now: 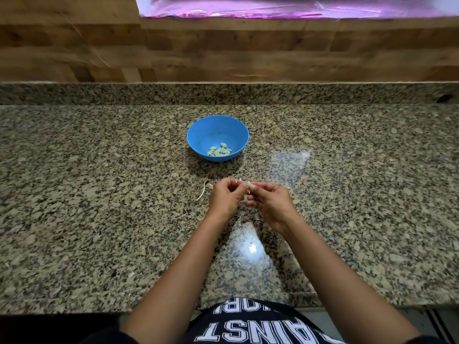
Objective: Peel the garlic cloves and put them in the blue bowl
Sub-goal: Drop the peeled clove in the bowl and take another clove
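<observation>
A blue bowl [198, 135] stands on the granite counter, with several peeled pale cloves [219, 150] lying in its near side. Below it, my two hands meet above the counter. My right hand [269, 201] pinches a garlic clove [249, 186] with papery skin at its fingertips. My left hand [226, 196] has its fingers curled and pinches a bit of the skin of that same clove. Most of the clove is hidden by my fingers.
A dry garlic stem and peel scraps [205, 188] lie on the counter just left of my left hand. The granite counter [99, 194] runs wide to both sides, with a raised granite ledge [149, 94] and wooden wall behind.
</observation>
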Demonstrator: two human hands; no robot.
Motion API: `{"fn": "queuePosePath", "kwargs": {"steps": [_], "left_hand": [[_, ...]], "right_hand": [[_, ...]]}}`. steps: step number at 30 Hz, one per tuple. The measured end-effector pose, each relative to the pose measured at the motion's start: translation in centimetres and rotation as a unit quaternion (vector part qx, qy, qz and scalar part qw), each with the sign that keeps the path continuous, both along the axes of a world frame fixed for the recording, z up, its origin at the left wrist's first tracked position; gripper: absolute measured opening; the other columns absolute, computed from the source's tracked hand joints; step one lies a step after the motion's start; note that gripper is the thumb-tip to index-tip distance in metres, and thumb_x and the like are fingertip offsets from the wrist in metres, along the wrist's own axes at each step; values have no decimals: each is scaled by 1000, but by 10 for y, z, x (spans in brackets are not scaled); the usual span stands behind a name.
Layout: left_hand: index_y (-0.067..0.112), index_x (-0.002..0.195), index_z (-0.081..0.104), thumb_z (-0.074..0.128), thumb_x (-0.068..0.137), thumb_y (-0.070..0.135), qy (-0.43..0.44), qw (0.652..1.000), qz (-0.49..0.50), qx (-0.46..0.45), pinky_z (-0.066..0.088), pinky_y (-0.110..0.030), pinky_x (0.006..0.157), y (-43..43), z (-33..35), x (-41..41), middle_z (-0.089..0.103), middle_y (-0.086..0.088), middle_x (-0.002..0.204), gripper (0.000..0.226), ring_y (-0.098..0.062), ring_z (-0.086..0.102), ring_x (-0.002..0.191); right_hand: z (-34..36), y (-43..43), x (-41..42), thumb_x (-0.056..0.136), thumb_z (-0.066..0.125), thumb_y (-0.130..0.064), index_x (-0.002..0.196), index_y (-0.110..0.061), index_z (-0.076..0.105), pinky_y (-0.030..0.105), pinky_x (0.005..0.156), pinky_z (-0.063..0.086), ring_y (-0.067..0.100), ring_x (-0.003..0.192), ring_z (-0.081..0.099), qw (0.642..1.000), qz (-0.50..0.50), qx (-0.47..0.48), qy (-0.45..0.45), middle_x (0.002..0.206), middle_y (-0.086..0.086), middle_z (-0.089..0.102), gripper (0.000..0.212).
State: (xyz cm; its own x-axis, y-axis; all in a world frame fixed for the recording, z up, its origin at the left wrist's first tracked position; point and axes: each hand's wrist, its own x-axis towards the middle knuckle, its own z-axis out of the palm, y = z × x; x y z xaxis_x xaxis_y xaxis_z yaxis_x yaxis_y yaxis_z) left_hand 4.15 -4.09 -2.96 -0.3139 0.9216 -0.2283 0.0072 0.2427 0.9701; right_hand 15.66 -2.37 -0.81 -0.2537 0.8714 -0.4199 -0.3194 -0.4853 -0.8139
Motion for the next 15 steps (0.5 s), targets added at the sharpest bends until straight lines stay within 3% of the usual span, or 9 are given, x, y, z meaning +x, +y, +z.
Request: {"fn": "queuePosePath", "kwargs": {"steps": [4, 9, 12, 15], "left_hand": [[7, 84, 60, 62, 90, 17, 6, 1000, 16, -2, 46, -33, 64, 3, -2, -2, 59, -4, 73, 12, -18, 52, 67], [15, 78, 58, 63, 89, 18, 93, 996, 10, -12, 39, -10, 44, 11, -4, -5, 58, 4, 68, 12, -10, 51, 58], [16, 83, 59, 61, 89, 19, 199, 980, -10, -16, 37, -5, 48, 21, -5, -7, 59, 4, 78, 7, -8, 52, 66], [14, 85, 60, 59, 90, 19, 294, 955, -41, -14, 35, -13, 60, 29, -12, -10, 57, -3, 92, 7, -10, 51, 77]], "right_hand": [[-1, 8, 3, 84, 61, 2, 89, 5, 62, 21, 50, 53, 15, 53, 57, 1000, 0, -16, -23, 70, 9, 63, 6], [-8, 32, 4, 86, 63, -6, 90, 5, 62, 24, 46, 49, 18, 51, 56, 982, 16, 33, -185, 67, 11, 61, 11], [-12, 53, -1, 87, 64, -6, 85, 1, 63, 23, 49, 52, 16, 51, 58, 958, 18, 72, -278, 71, 11, 65, 8], [-15, 67, -3, 85, 66, -7, 81, -3, 64, 26, 55, 54, 15, 53, 59, 936, 17, 83, -343, 74, 11, 67, 6]]}}
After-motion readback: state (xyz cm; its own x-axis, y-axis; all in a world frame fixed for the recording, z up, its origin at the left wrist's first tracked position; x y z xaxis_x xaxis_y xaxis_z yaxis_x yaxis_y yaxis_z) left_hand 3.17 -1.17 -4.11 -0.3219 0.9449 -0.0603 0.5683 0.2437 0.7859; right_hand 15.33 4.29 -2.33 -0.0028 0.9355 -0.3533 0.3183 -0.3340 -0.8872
